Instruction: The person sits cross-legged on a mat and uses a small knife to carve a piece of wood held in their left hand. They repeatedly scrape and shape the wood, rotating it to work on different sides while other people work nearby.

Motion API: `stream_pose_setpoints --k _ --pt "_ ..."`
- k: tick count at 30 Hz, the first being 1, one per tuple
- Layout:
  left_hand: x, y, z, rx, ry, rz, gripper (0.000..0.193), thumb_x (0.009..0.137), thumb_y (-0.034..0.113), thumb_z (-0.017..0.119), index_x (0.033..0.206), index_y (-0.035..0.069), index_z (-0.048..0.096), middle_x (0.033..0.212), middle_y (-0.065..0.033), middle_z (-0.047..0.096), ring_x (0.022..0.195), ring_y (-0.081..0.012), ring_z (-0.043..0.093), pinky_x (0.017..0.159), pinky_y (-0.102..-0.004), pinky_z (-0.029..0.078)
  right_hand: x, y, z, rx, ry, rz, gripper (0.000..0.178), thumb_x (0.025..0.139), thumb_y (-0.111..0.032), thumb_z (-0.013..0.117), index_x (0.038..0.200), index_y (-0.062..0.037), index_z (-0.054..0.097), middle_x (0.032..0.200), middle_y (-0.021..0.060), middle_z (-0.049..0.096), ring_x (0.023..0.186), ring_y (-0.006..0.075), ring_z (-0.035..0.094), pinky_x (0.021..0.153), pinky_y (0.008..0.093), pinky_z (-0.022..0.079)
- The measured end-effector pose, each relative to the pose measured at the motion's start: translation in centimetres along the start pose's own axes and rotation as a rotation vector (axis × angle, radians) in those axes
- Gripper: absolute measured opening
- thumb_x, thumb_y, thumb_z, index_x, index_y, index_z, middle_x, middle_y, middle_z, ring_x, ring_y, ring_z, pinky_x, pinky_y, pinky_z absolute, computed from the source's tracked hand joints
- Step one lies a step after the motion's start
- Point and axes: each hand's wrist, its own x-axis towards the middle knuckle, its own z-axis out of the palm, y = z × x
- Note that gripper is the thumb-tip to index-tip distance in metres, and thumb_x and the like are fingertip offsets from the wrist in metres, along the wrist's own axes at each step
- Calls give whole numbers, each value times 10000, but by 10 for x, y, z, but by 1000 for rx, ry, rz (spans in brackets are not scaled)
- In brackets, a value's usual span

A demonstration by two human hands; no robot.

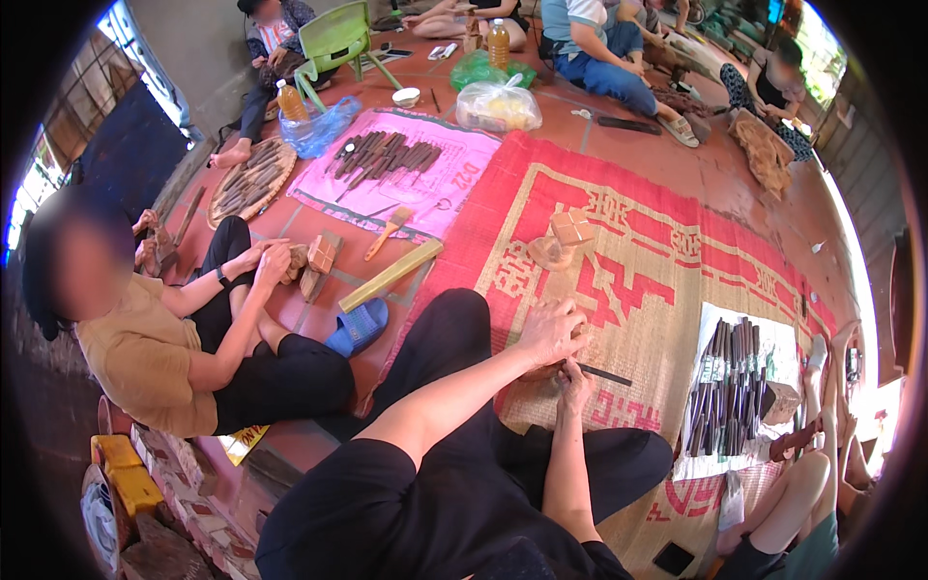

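Note:
I sit cross-legged on a red and straw-coloured woven mat [638,338]. In front of my lap, my left hand [554,333] is closed with its fingers bent downward; what they grip is hidden beneath them. Just below and to the right, my right hand [577,383] is closed on a slim dark carving tool [609,375], one end of which sticks out to the right. Brown wood partly shows under my left hand, its shape unclear. Beyond my hands stands a wooden piece [551,254] with a squared, reddish-brown block [572,227] by it.
Several dark carving tools lie on a white sheet [710,464] at right, more on a pink cloth [319,179]. At left a co-worker [145,338] handles wood near a brush [390,232], a yellowish wooden bar [391,275] and a blue slipper [358,329]. Another person's legs [793,493] are lower right.

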Motion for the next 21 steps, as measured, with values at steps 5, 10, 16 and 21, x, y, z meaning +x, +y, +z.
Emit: stream_pose_setpoints --k 5,10,16,21 --pt "-3 0 0 44 59 26 311 764 410 622 908 137 660 947 -56 572 874 -249 576 805 -403 412 -8 -9 3 168 195 36 129 791 -91 686 827 -11 590 744 77 630 581 134 578 517 209 456" --pt "-1 0 -2 9 -26 -17 331 771 422 612 924 134 664 970 -63 572 917 -250 569 833 -409 401 -9 -5 10 67 -4 20 110 798 -94 683 826 -14 614 718 67 627 537 108 540 474 194 395" --pt "-3 -1 1 23 30 3 318 763 407 628 912 129 663 952 -59 572 900 -247 572 812 -405 410 -10 -6 1 146 192 -8 107 798 -83 675 845 -2 622 728 75 636 643 162 636 546 222 493" --pt "-2 0 2 -2 2 -14 317 754 406 638 903 128 662 959 -53 572 890 -251 574 824 -411 394 -7 -1 5 1 -35 22 140 801 -67 660 906 22 629 763 69 632 602 127 591 536 223 479"
